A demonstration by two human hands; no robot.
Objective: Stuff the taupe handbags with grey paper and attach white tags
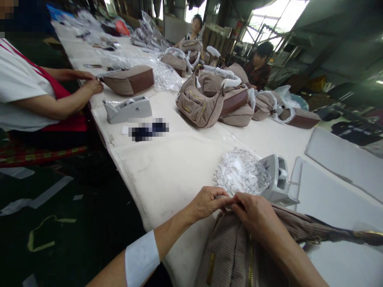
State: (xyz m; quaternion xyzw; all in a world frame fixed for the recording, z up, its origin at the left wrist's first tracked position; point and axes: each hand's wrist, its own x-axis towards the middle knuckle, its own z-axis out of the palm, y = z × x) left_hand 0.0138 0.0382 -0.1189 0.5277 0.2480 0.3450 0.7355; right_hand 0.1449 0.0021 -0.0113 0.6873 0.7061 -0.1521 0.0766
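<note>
A taupe corduroy handbag with gold zips lies at the front edge of the table, close below my hands. My left hand is closed in a pinch at the bag's upper corner, with a small pale bit of something showing between thumb and fingers. My right hand meets it there, fingers bent and pressed together, its wrist crossing over the bag. What the fingertips hold is hidden. Just beyond them stand a grey tape dispenser and a heap of clear plastic with thin strings.
Several taupe handbags with wrapped handles are piled mid-table. A second tape dispenser stands at the left edge, near a co-worker's hands on another bag. White sheets lie at the right. Two people sit across the table.
</note>
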